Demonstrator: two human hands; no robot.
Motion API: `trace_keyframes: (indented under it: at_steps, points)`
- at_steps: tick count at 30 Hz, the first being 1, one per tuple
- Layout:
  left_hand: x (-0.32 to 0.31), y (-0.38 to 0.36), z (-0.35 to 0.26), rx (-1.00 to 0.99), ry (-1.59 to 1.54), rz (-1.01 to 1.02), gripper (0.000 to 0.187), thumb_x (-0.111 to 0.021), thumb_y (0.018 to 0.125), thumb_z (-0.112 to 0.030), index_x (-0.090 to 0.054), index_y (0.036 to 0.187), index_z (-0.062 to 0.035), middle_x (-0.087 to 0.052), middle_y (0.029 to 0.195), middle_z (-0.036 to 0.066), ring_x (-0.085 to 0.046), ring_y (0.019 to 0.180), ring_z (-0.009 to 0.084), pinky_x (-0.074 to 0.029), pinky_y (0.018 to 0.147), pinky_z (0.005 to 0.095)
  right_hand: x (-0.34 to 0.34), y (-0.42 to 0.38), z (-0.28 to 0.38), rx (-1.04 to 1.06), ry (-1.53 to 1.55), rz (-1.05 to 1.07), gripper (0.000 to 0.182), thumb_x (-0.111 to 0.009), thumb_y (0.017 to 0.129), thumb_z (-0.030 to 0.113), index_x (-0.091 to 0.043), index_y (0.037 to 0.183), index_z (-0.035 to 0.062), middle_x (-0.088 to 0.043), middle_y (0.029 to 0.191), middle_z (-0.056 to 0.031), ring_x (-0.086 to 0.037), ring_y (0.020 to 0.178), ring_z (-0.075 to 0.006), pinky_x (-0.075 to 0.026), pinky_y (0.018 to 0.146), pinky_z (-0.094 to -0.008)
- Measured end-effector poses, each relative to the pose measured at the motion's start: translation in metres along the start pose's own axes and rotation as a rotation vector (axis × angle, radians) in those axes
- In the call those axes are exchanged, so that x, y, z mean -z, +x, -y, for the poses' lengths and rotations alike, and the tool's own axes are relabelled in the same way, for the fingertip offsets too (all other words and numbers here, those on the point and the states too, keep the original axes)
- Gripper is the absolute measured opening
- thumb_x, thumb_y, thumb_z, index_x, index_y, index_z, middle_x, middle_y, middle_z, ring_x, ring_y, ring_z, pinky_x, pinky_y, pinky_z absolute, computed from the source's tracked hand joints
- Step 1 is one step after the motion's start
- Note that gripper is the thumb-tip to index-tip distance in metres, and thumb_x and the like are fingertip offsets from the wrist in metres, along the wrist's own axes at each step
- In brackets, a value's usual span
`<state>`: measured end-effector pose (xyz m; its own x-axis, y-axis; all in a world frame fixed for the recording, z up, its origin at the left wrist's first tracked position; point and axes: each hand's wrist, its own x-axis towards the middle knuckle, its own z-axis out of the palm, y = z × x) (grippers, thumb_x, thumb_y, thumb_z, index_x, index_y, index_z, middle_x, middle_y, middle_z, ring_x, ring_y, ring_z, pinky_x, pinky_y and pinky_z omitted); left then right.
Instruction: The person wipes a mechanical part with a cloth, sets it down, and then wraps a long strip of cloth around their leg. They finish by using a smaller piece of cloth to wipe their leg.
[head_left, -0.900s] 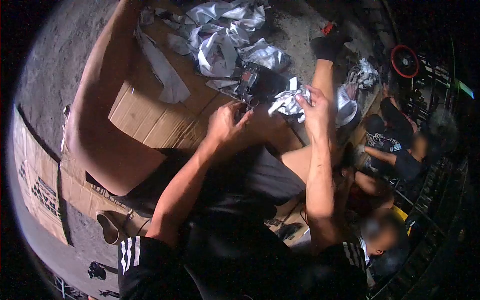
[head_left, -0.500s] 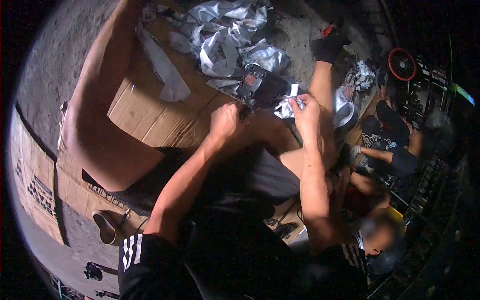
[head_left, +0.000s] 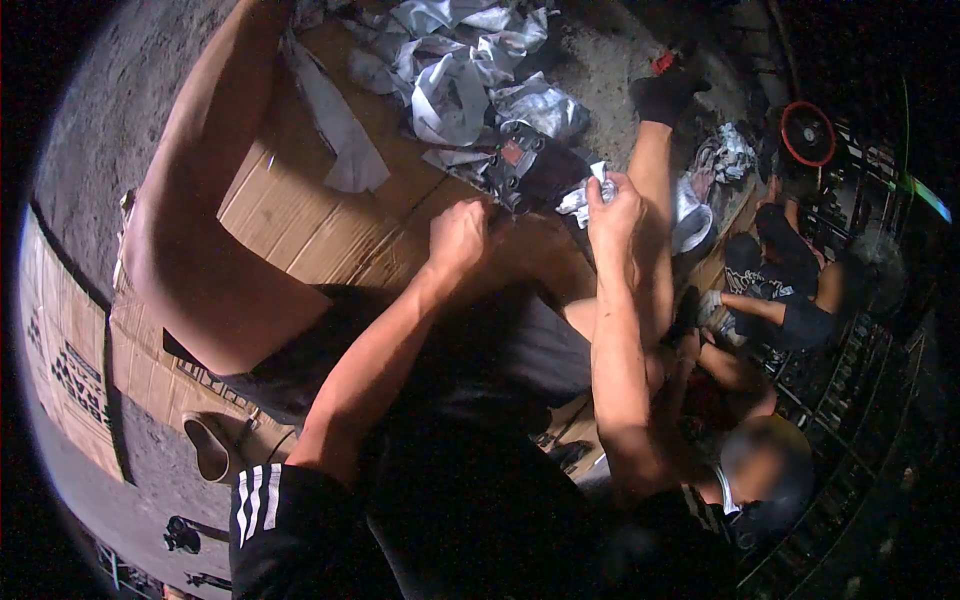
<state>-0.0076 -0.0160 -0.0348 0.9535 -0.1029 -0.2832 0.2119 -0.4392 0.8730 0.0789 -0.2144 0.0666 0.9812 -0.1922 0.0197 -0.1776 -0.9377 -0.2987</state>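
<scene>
A dark, greasy metal block (head_left: 535, 165) with bolt holes and a reddish patch sits just beyond my bent leg. My left hand (head_left: 460, 235) is closed in a curl at its near left corner. What those fingers grip is hidden. At the block's right side, my right hand (head_left: 615, 210) pinches a crumpled white cloth (head_left: 577, 204), with one end poking up above the fingers. The cloth looks smudged with grey.
Crumpled white and grey rags (head_left: 450, 95) are heaped beyond the block. Flattened cardboard (head_left: 300, 215) lies under my legs. A beige shoe (head_left: 210, 448) is at lower left. Two people sit at right, near a red-rimmed wheel (head_left: 807, 134) and a dark rack (head_left: 850, 400).
My right hand has lifted slightly and turned, with the white cloth still pinched in it. My left hand stays at the block's corner, its position barely shifted.
</scene>
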Motion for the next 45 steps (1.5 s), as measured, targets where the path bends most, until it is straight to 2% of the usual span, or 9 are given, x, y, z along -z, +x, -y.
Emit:
trace_keyframes:
  at_steps: [6, 11, 15, 20, 23, 25, 28, 34, 45]
  points:
    - [-0.018, 0.004, 0.018, -0.019, 0.005, 0.001, 0.034, -0.067, 0.088, -0.038, -0.069, 0.086, -0.0041, -0.069, 0.085, 0.022, -0.067, 0.081, 0.0453, -0.052, 0.069, 0.0549, -0.024, 0.032, -0.023, 0.164, -0.058, -0.087, 0.041, -0.079, 0.084, 0.024, -0.068, 0.115, -0.0020, -0.072, 0.103, -0.0253, -0.071, 0.097, -0.0356, -0.054, 0.087, -0.0407]
    - [0.003, 0.002, 0.000, -0.021, 0.019, 0.001, 0.019, -0.054, 0.089, -0.016, -0.070, 0.089, -0.0046, -0.069, 0.085, 0.023, -0.067, 0.081, 0.0451, -0.054, 0.069, 0.0549, 0.036, 0.049, -0.015, -0.024, -0.089, 0.429, 0.059, -0.075, 0.087, 0.051, -0.071, 0.109, -0.0026, -0.074, 0.096, -0.0190, -0.070, 0.091, -0.0245, -0.052, 0.085, -0.0349]
    - [-0.022, 0.006, 0.025, -0.035, 0.032, 0.007, 0.021, -0.051, 0.090, -0.013, -0.070, 0.091, -0.0050, -0.070, 0.086, 0.022, -0.068, 0.083, 0.0442, -0.054, 0.070, 0.0544, 0.118, 0.026, -0.025, -0.047, -0.086, 0.696, 0.050, -0.076, 0.090, 0.042, -0.071, 0.105, -0.0055, -0.072, 0.089, -0.0074, -0.064, 0.080, -0.0153, -0.051, 0.077, -0.0318]
    - [-0.015, 0.003, 0.021, -0.078, 0.042, -0.099, 0.023, -0.052, 0.091, -0.015, -0.073, 0.098, -0.0075, -0.071, 0.091, 0.020, -0.069, 0.084, 0.0413, -0.055, 0.070, 0.0532, 0.161, 0.010, -0.066, 0.124, 0.506, 0.225, 0.032, -0.061, 0.102, 0.022, -0.065, 0.122, -0.0027, -0.063, 0.130, -0.0104, -0.059, 0.107, -0.0151, -0.046, 0.094, -0.0304]
    - [-0.007, 0.003, 0.013, -0.056, 0.030, -0.003, 0.023, -0.056, 0.091, -0.019, -0.074, 0.101, -0.0111, -0.072, 0.092, 0.019, -0.069, 0.085, 0.0407, -0.055, 0.070, 0.0528, 0.154, 0.000, -0.054, -0.013, 1.081, 0.058, 0.034, -0.056, 0.104, 0.028, -0.063, 0.121, -0.0002, -0.066, 0.117, -0.0093, -0.059, 0.101, -0.0184, -0.047, 0.094, -0.0346]
    - [-0.014, 0.004, 0.021, -0.056, 0.044, -0.024, 0.022, -0.060, 0.090, -0.024, -0.075, 0.102, -0.0122, -0.072, 0.092, 0.018, -0.069, 0.085, 0.0405, -0.055, 0.070, 0.0524, 0.149, -0.003, -0.054, -0.498, 1.437, -0.308, 0.032, -0.052, 0.105, 0.034, -0.061, 0.114, 0.0041, -0.065, 0.102, -0.0061, -0.057, 0.085, -0.0168, -0.048, 0.083, -0.0333]
    - [-0.008, 0.004, 0.015, -0.035, 0.061, -0.005, 0.027, -0.069, 0.087, -0.034, -0.075, 0.103, -0.0132, -0.072, 0.091, 0.016, -0.069, 0.085, 0.0401, -0.055, 0.071, 0.0515, 0.137, -0.012, -0.055, -0.483, 1.306, 0.003, 0.034, -0.047, 0.107, 0.039, -0.059, 0.106, 0.0078, -0.057, 0.086, -0.0015, -0.036, 0.058, -0.0100, -0.033, 0.054, -0.0270]
    - [0.014, 0.002, -0.010, 0.024, 0.071, 0.071, 0.036, -0.076, 0.081, -0.042, -0.076, 0.103, -0.0134, -0.073, 0.092, 0.016, -0.070, 0.085, 0.0396, -0.056, 0.072, 0.0504, 0.088, -0.015, -0.022, 0.045, 0.402, 0.297, 0.027, -0.053, 0.106, 0.025, -0.060, 0.121, 0.0045, -0.057, 0.083, 0.0007, -0.049, 0.070, -0.0053, -0.043, 0.060, -0.0225]
    - [-0.004, 0.003, 0.007, 0.007, 0.064, -0.006, 0.032, -0.072, 0.084, -0.038, -0.074, 0.093, -0.0075, -0.072, 0.086, 0.018, -0.069, 0.084, 0.0411, -0.056, 0.070, 0.0523, 0.052, 0.020, 0.000, 0.246, -0.112, 0.465, 0.019, -0.057, 0.101, 0.013, -0.050, 0.113, -0.0002, -0.067, 0.087, -0.0223, -0.067, 0.083, -0.0388, -0.050, 0.074, -0.0466]
